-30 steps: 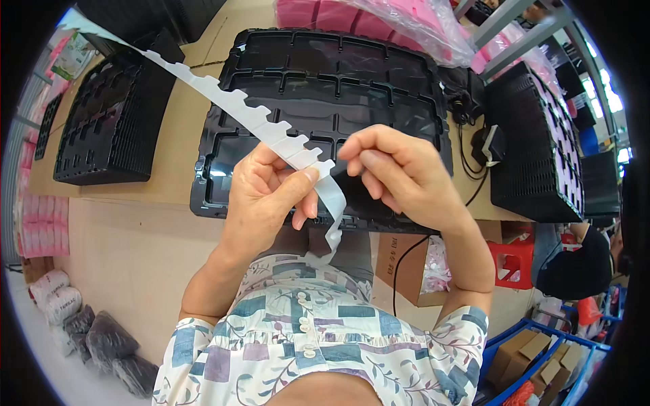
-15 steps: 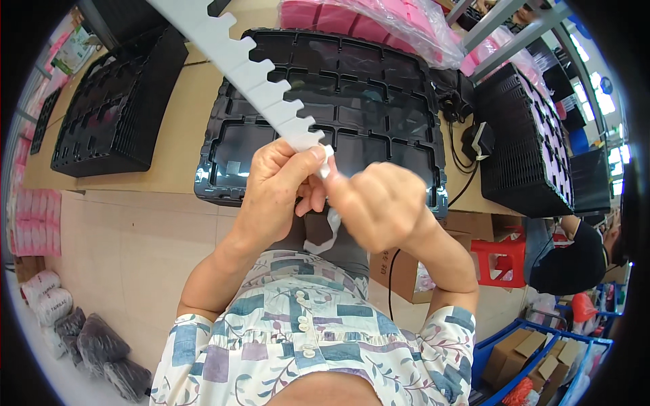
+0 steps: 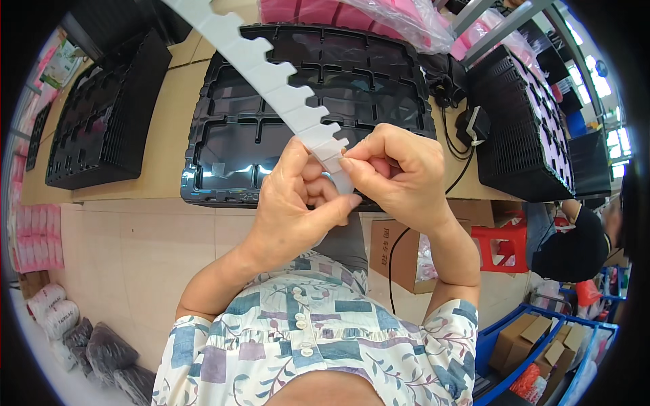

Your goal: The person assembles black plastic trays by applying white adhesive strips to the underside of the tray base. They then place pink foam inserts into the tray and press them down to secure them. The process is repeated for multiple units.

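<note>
A long white strip with a notched, tooth-like edge slants from the upper left down to my hands. Around its lower end curl the fingers of my left hand, the thumb stretched out below it toward the right. The thumb and index finger of my right hand pinch the strip's end from the right. A thin pale piece curls down between the hands; whether it is part of the strip I cannot tell. Beyond them lies a black plastic tray with moulded compartments on the table.
Stacks of black trays stand at left and right. Pink foam pieces in clear wrap lie behind the middle tray. A black cable runs over the table's edge. Below are a cardboard box and a red stool.
My right hand has turned and moved up, now pinching the strip's end. My left thumb has come off the strip and points right. The strip has shifted slightly to the right.
</note>
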Demonstrator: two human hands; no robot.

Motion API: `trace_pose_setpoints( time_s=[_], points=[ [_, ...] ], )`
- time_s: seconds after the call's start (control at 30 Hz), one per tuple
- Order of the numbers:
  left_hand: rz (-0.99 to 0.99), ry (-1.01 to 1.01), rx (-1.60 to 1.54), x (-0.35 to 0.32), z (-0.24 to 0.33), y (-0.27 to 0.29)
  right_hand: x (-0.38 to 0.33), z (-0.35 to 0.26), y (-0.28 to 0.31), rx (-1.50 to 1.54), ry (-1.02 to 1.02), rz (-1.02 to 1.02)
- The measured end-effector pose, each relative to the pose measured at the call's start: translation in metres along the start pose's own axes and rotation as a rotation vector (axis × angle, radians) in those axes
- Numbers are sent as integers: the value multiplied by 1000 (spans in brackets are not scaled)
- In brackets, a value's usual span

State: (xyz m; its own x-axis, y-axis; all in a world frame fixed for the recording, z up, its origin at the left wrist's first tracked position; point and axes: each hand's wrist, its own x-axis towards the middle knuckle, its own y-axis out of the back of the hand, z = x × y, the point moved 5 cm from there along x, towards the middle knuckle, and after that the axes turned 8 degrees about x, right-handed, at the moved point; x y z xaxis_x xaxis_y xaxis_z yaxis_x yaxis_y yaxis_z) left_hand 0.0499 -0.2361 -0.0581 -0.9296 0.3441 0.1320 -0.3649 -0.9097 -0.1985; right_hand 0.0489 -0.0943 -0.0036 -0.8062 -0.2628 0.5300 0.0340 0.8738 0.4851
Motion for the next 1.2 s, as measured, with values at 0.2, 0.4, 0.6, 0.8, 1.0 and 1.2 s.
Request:
trace_pose_setpoints(
  time_s=[0.2,0.4,0.6,0.8,1.0,1.2],
  points=[
    [291,-586,861,0,11,11,-21,-28,-21,-539,695,146],
    [333,-900,1129,-3,7,9,-9,-1,-7,95,-8,162],
    [136,-466,707,-2,19,17,-12,33,36,773,-408,88],
    [-348,182,-442,-22,-5,29,-20,72,100,-9,-397,-356],
    [-257,138,-251,-13,-22,33,-24,70,80,-152,-332,-556],
    [-231,129,-205,-15,-17,36,-30,70,69,-425,-225,-498]
  ],
)
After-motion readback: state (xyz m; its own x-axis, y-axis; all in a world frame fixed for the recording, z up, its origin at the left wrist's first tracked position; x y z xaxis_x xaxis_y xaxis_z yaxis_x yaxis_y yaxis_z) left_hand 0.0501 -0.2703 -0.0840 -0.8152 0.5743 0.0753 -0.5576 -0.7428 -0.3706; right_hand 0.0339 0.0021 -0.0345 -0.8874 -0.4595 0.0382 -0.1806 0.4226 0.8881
